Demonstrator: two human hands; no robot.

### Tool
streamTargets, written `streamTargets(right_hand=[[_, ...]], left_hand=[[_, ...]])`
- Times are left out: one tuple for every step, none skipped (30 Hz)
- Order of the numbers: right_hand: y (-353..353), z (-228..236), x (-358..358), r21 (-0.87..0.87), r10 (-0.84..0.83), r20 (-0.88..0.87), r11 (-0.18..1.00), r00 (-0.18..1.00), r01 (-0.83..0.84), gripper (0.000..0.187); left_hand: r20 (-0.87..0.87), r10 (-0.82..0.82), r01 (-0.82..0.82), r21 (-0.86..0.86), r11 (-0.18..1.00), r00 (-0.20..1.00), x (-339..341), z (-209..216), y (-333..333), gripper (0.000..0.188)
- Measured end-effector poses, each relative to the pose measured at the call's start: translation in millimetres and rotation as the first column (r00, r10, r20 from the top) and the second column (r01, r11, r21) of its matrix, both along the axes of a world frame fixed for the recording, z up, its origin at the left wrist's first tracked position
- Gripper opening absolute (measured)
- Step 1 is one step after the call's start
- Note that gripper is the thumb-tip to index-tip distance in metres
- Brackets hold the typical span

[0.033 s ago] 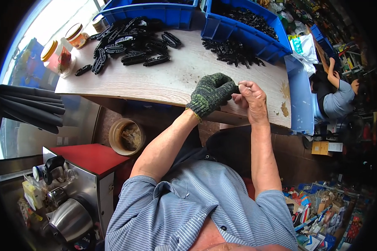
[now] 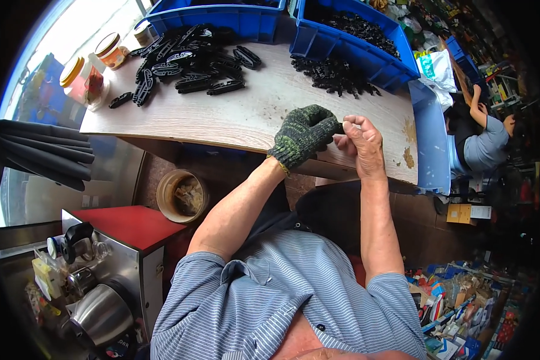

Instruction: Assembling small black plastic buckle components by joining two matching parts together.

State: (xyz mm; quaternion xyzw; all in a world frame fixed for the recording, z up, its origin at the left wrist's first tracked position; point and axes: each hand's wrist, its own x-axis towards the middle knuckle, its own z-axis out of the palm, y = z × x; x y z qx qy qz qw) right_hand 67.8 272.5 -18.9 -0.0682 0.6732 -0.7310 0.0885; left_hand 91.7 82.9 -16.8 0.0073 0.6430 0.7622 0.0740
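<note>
My left hand (image 2: 303, 137), in a dark green knitted glove, is closed over the front edge of the table, its fingers curled toward my right hand. My bare right hand (image 2: 366, 147) faces it, thumb and fingers pinched together. The fingertips of both hands meet at a small dark bit, mostly hidden, whose kind I cannot make out. Beyond them on the pale wooden table (image 2: 252, 114) lie a heap of long black slotted plastic pieces (image 2: 180, 69) to the left and a heap of small black parts (image 2: 333, 78) to the right.
Two blue bins (image 2: 324, 43) with black parts stand at the back of the table. Lidded jars (image 2: 85, 84) are at its left end. A blue tub (image 2: 432, 141) adjoins the right edge. A bucket (image 2: 165, 201) and a red-topped cabinet (image 2: 126, 225) stand lower left. Another person (image 2: 489, 141) is far right.
</note>
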Motion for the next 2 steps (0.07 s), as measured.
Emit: streamTargets(right_hand=[[-1.1, -3.0, -3.4, 0.001, 0.017, 0.011, 1.0, 1.0, -0.017, 0.042], [2.1, -2.6, -5.7, 0.041, 0.053, 0.008, 0.998, 0.999, -0.053, 0.04]], left_hand=[[-0.031, 0.008, -0.007, 0.018, 1.0, 0.999, 0.2, -3.1, -1.9, 0.032], [0.034, 0.011, -0.011, -0.015, 1.0, 0.999, 2.2, 2.1, -2.9, 0.032]])
